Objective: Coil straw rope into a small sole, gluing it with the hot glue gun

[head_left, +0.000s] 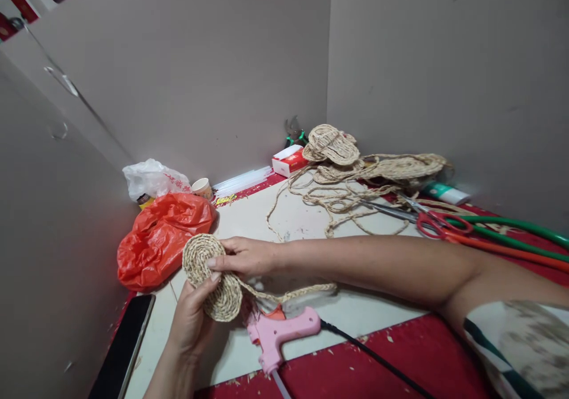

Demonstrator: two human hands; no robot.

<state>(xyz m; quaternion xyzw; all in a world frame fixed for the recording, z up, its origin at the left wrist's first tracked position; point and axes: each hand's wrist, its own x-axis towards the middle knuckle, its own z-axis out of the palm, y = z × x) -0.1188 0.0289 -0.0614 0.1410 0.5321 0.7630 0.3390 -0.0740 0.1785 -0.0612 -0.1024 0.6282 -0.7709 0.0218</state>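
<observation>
Both hands hold a coiled braided straw piece (222,301), shaped from two joined spirals, above the white board. My left hand (192,313) grips its lower left side, thumb on the front face. From the upper right, my right hand (244,257) pinches it with the thumb near the middle; the fingers behind are hidden. A loose braided cord (306,293) trails from the piece to the right. Just below the cord lies a pink hot glue gun (284,334) with an orange trigger, a clear glue stick poking out of it and a black cable.
A red plastic bag (164,239) and a phone (122,345) lie left. Glue sticks (244,181), a paper cup (202,188) and a small red box (288,160) stand behind. Coiled straw braid (333,144), red-handled scissors (440,224) and large green-and-orange handles (515,227) are right. Grey walls enclose the table.
</observation>
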